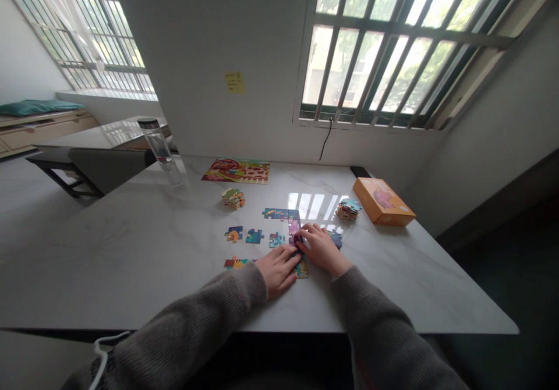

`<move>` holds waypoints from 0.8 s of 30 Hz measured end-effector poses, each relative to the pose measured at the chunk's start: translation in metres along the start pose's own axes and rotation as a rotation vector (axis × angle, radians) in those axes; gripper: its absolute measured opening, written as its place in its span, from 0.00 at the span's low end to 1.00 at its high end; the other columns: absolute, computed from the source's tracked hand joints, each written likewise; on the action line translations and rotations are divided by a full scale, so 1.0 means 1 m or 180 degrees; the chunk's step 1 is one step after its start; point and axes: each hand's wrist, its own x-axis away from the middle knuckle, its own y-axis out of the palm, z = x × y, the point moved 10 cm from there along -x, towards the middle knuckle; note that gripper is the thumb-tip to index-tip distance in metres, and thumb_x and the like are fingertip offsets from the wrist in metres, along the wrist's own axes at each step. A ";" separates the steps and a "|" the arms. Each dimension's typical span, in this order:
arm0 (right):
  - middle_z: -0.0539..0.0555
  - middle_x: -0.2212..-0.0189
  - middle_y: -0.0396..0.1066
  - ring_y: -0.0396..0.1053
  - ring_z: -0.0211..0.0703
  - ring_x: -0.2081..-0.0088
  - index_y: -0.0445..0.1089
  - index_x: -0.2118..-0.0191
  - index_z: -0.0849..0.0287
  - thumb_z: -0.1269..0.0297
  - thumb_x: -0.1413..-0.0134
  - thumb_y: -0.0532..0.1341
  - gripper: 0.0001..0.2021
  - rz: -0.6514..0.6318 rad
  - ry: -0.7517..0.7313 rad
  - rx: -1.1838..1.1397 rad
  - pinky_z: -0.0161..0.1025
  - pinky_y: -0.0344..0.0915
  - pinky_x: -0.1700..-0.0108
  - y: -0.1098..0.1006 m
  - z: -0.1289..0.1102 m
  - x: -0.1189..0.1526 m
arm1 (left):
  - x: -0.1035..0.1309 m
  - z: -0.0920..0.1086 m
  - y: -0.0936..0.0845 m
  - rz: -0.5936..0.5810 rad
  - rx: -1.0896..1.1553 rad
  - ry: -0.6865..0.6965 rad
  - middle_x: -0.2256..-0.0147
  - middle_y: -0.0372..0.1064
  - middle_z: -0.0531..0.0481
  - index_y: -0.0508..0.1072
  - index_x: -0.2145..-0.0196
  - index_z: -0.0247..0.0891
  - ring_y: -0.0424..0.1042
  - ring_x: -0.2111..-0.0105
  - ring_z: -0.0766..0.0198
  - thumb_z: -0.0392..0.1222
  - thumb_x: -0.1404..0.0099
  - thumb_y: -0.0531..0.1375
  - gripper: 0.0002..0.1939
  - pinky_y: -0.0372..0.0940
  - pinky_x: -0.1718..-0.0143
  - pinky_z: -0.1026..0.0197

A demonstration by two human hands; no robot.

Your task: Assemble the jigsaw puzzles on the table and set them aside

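Both hands sit on the glossy marble-look table (pixel 131 244). The left hand (pixel 278 269) lies flat, fingers spread on a joined puzzle strip (pixel 293 227); the right hand (pixel 322 245) pinches its edge. Knobby loose pieces (pixel 254 236) lie just left, an orange cardboard box (pixel 383 202) well apart.

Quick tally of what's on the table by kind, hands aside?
Puzzle stacks: 2
Loose single pieces left of the hands: 3
Finished puzzle board: 1
Orange box: 1
Clear bottle: 1
Total: 8
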 end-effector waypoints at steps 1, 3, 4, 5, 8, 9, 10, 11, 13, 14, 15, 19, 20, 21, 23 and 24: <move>0.55 0.52 0.70 0.66 0.49 0.50 0.72 0.52 0.52 0.61 0.36 0.61 0.09 0.0005 0.0001 0.0002 0.45 0.58 0.51 0.000 0.000 0.000 | 0.000 0.001 0.000 -0.0005 -0.0018 -0.0001 0.41 0.58 0.38 0.59 0.37 0.35 0.56 0.39 0.47 0.46 0.31 0.52 0.27 0.54 0.34 0.46; 0.56 0.52 0.70 0.65 0.49 0.49 0.72 0.52 0.52 0.61 0.37 0.61 0.09 0.0018 0.0001 -0.0002 0.45 0.58 0.50 0.000 -0.001 0.000 | 0.000 0.001 -0.001 -0.0019 -0.0038 -0.0009 0.41 0.58 0.37 0.60 0.37 0.33 0.56 0.39 0.47 0.46 0.31 0.53 0.27 0.54 0.34 0.47; 0.56 0.52 0.70 0.65 0.49 0.49 0.72 0.52 0.52 0.61 0.37 0.61 0.09 0.0025 0.0005 -0.0007 0.45 0.58 0.50 0.000 -0.001 0.000 | 0.000 0.002 -0.001 -0.0030 -0.0036 -0.0011 0.41 0.58 0.37 0.60 0.37 0.32 0.56 0.39 0.47 0.46 0.31 0.53 0.27 0.54 0.33 0.47; 0.55 0.52 0.70 0.65 0.49 0.50 0.73 0.53 0.52 0.61 0.37 0.61 0.09 0.0030 0.0010 -0.0012 0.45 0.58 0.50 0.000 -0.001 0.000 | 0.000 0.002 -0.001 -0.0039 -0.0029 -0.0015 0.41 0.58 0.37 0.61 0.37 0.32 0.56 0.39 0.47 0.46 0.31 0.53 0.27 0.53 0.33 0.47; 0.55 0.53 0.70 0.65 0.49 0.50 0.73 0.53 0.52 0.61 0.37 0.61 0.09 0.0024 0.0020 -0.0026 0.45 0.58 0.50 0.000 0.000 -0.001 | 0.000 0.002 0.000 -0.0042 -0.0019 -0.0032 0.41 0.58 0.37 0.61 0.37 0.32 0.55 0.39 0.46 0.46 0.31 0.54 0.28 0.53 0.33 0.47; 0.55 0.53 0.70 0.65 0.49 0.50 0.73 0.53 0.52 0.61 0.37 0.61 0.09 0.0016 0.0019 -0.0026 0.45 0.58 0.50 -0.001 0.000 -0.002 | 0.000 0.002 0.001 -0.0036 -0.0022 -0.0035 0.41 0.58 0.37 0.60 0.37 0.32 0.55 0.39 0.46 0.46 0.31 0.54 0.28 0.53 0.33 0.46; 0.55 0.53 0.70 0.65 0.49 0.49 0.73 0.53 0.52 0.61 0.37 0.61 0.09 0.0004 0.0009 -0.0022 0.45 0.58 0.50 -0.001 0.000 -0.002 | 0.000 0.001 0.001 -0.0029 -0.0027 -0.0035 0.41 0.58 0.37 0.60 0.37 0.32 0.55 0.39 0.46 0.46 0.31 0.54 0.28 0.53 0.33 0.46; 0.55 0.53 0.70 0.65 0.49 0.49 0.73 0.53 0.52 0.60 0.37 0.61 0.09 -0.0012 -0.0004 -0.0013 0.45 0.58 0.50 -0.001 0.000 -0.003 | 0.000 0.001 0.002 -0.0027 -0.0031 -0.0028 0.41 0.58 0.37 0.60 0.37 0.33 0.55 0.39 0.47 0.47 0.31 0.54 0.28 0.53 0.33 0.46; 0.55 0.53 0.71 0.65 0.49 0.49 0.73 0.53 0.52 0.60 0.37 0.62 0.09 -0.0052 -0.0032 0.0005 0.45 0.58 0.51 -0.001 0.000 -0.004 | 0.000 0.000 0.002 -0.0020 -0.0031 0.0001 0.41 0.59 0.38 0.60 0.37 0.35 0.56 0.39 0.47 0.47 0.31 0.54 0.28 0.54 0.34 0.46; 0.55 0.53 0.71 0.65 0.49 0.49 0.73 0.53 0.52 0.60 0.37 0.62 0.09 -0.0069 -0.0044 0.0012 0.45 0.58 0.51 -0.001 0.000 -0.004 | 0.000 -0.001 0.002 -0.0006 -0.0025 0.0016 0.41 0.59 0.39 0.61 0.37 0.36 0.56 0.39 0.47 0.48 0.31 0.53 0.27 0.54 0.34 0.46; 0.55 0.52 0.71 0.65 0.49 0.49 0.73 0.53 0.52 0.60 0.38 0.62 0.09 -0.0082 -0.0057 0.0015 0.45 0.59 0.51 -0.001 0.000 -0.004 | 0.000 -0.002 0.002 0.0012 -0.0019 0.0031 0.41 0.59 0.40 0.61 0.37 0.37 0.57 0.40 0.47 0.48 0.30 0.53 0.27 0.54 0.34 0.45; 0.54 0.50 0.71 0.65 0.49 0.48 0.73 0.52 0.51 0.60 0.38 0.62 0.09 -0.0102 -0.0139 -0.0023 0.44 0.60 0.51 -0.002 0.000 -0.006 | 0.001 -0.013 -0.002 0.0106 -0.0044 -0.0057 0.40 0.59 0.38 0.64 0.39 0.39 0.56 0.39 0.45 0.53 0.33 0.56 0.29 0.48 0.33 0.41; 0.54 0.50 0.71 0.65 0.49 0.48 0.73 0.52 0.51 0.60 0.37 0.62 0.09 -0.0117 -0.0163 -0.0043 0.44 0.60 0.51 -0.002 0.000 -0.006 | 0.000 -0.017 -0.002 0.0120 -0.0057 -0.0126 0.39 0.57 0.37 0.64 0.39 0.38 0.55 0.38 0.43 0.55 0.35 0.58 0.31 0.46 0.32 0.39; 0.54 0.50 0.71 0.65 0.49 0.48 0.73 0.52 0.51 0.60 0.37 0.62 0.09 -0.0134 -0.0186 -0.0063 0.44 0.61 0.51 -0.001 0.000 -0.006 | 0.000 -0.021 -0.003 0.0122 -0.0060 -0.0200 0.38 0.56 0.36 0.63 0.39 0.37 0.53 0.37 0.41 0.57 0.37 0.60 0.34 0.45 0.32 0.39; 0.55 0.50 0.71 0.66 0.49 0.48 0.74 0.53 0.51 0.61 0.37 0.61 0.09 -0.0164 -0.0228 -0.0108 0.44 0.61 0.50 -0.001 0.001 -0.008 | -0.001 -0.028 -0.002 0.0075 -0.0036 -0.0305 0.36 0.54 0.35 0.61 0.37 0.35 0.51 0.35 0.40 0.59 0.39 0.61 0.39 0.45 0.32 0.39; 0.55 0.50 0.71 0.66 0.49 0.48 0.74 0.53 0.51 0.61 0.37 0.61 0.09 -0.0172 -0.0250 -0.0133 0.44 0.62 0.50 -0.001 0.001 -0.009 | -0.002 -0.029 -0.001 0.0035 -0.0018 -0.0327 0.36 0.54 0.34 0.60 0.36 0.34 0.51 0.34 0.41 0.59 0.39 0.61 0.40 0.45 0.32 0.39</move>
